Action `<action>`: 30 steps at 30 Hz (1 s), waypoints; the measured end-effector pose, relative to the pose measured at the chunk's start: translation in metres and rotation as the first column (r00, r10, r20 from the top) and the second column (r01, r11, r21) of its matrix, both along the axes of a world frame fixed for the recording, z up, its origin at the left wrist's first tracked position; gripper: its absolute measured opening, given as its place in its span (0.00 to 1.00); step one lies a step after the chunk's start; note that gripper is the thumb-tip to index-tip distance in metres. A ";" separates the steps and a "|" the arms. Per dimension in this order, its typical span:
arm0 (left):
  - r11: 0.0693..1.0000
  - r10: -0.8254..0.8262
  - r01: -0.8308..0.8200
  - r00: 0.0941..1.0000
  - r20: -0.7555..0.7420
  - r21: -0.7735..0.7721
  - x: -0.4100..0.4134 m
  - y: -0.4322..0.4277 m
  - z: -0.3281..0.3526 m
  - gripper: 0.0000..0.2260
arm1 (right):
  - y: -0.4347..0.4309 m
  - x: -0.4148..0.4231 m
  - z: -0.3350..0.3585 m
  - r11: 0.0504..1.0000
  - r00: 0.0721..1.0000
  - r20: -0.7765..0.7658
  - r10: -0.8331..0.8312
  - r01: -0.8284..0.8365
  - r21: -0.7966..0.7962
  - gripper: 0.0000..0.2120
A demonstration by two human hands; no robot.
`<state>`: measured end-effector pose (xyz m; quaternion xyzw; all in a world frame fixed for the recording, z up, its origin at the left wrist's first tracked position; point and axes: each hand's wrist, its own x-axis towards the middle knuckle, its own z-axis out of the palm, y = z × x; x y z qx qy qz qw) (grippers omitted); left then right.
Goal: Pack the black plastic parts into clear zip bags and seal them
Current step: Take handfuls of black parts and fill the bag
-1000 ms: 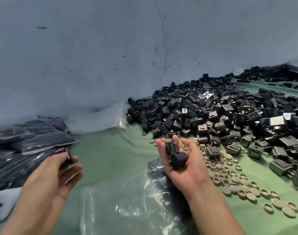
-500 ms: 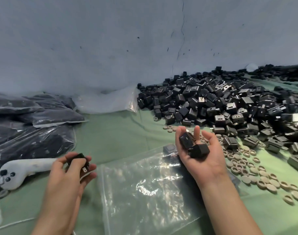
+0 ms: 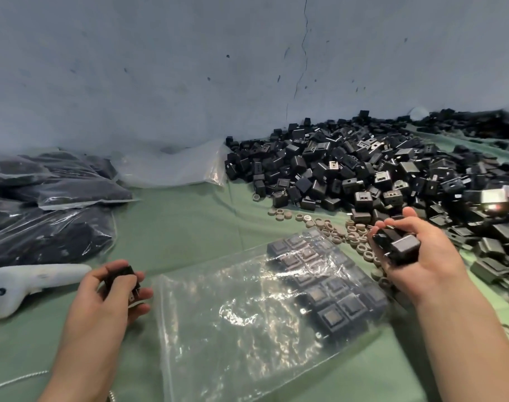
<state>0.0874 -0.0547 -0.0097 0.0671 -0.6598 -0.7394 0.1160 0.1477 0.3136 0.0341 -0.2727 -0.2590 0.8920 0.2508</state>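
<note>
A clear zip bag (image 3: 241, 314) lies flat on the green cloth between my hands, with several black parts (image 3: 334, 288) lined up in its right half. My left hand (image 3: 108, 300) sits just left of the bag's edge, fingers curled round one small black part (image 3: 125, 281). My right hand (image 3: 415, 256) hovers palm-up at the bag's upper right and holds two or three black parts (image 3: 395, 246). A big heap of loose black parts (image 3: 363, 172) fills the right rear.
Filled bags of black parts (image 3: 50, 216) are stacked at the left. A white controller (image 3: 24, 281) lies beside them. An empty stack of clear bags (image 3: 175, 166) leans on the grey wall. Beige rings (image 3: 328, 227) are scattered in front of the heap.
My left hand came in from the filled bags toward the clear bag, still holding a part. My right hand curled its fingers round its parts and shifted right.
</note>
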 end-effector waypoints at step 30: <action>0.995 -0.025 0.023 0.999 -0.022 -0.095 -0.013 0.010 0.023 0.14 | -0.013 -0.026 -0.005 0.951 0.962 0.207 0.176 -0.220 0.216 0.12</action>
